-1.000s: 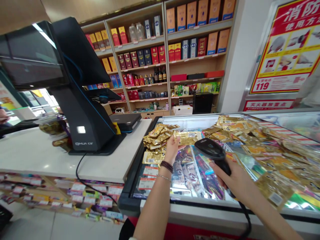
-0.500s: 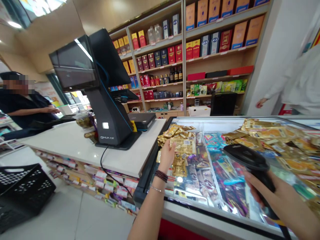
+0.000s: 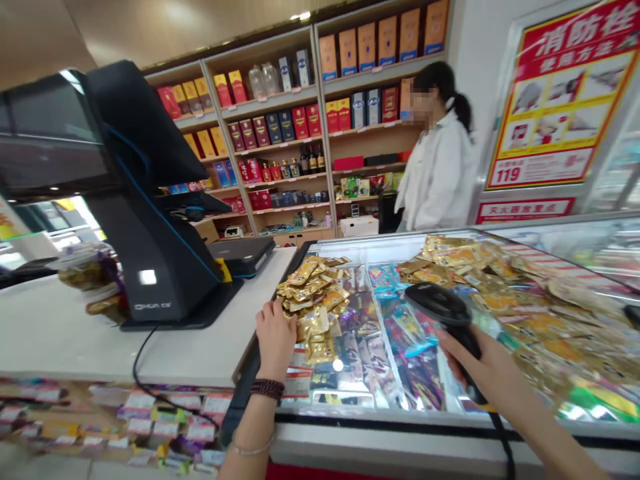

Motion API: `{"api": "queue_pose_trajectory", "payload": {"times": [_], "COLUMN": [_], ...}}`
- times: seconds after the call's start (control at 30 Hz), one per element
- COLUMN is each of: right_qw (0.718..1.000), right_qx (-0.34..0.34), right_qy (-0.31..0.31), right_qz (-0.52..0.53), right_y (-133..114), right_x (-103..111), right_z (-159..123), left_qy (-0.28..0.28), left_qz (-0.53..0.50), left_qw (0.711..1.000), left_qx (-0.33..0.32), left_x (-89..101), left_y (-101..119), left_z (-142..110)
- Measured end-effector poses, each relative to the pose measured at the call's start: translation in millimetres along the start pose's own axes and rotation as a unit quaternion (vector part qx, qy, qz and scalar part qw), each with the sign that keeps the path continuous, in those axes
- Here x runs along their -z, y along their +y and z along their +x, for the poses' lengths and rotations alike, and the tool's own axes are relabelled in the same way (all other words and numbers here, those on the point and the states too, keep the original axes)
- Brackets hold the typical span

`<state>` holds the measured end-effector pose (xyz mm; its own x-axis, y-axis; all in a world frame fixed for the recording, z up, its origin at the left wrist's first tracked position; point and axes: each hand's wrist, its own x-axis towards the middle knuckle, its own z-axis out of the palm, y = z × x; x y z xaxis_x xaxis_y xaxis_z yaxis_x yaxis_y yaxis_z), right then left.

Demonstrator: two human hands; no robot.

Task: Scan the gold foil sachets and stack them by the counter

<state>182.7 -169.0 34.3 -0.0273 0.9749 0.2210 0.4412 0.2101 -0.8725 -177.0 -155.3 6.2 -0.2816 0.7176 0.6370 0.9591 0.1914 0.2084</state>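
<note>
The left hand [image 3: 274, 340] has dropped from its raised, flat pose to the near corner of the freezer [image 3: 400, 427], its grip curled against the heap of gold packets [image 3: 310, 300], though I cannot tell whether it pinches one. The right hand [image 3: 480, 370] reaches across the freezer's near rim, its grip clamped on a corded scanner [image 3: 440, 308], with open room over the glass before the far packet heap [image 3: 505, 280].
</note>
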Motion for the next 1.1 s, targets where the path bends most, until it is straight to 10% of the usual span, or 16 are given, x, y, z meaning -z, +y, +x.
{"api": "queue_pose_trajectory", "payload": {"times": [0.2,0.63,0.87,1.1], "right_qw": [0.986,0.890,0.866,0.861], "right_qx": [-0.022,-0.061,-0.059,-0.091], "right_qy": [0.064,0.175,0.173,0.161], "right_qz": [0.150,0.418,0.466,0.474], "right_y": [16,88,105,112], "right_x": [37,116,121,120], "right_z": [3,3,5,12], "left_qy": [0.047,-0.181,-0.241,-0.225], "left_qz": [-0.130,-0.236,-0.122,-0.101], "left_qw": [0.978,0.914,0.938,0.914], "left_qx": [-0.157,-0.274,-0.218,-0.322], "left_x": [-5.1,-98.1,-138.3,-140.5], "left_y": [77,307,349,351], "left_z": [19,36,45,36]}}
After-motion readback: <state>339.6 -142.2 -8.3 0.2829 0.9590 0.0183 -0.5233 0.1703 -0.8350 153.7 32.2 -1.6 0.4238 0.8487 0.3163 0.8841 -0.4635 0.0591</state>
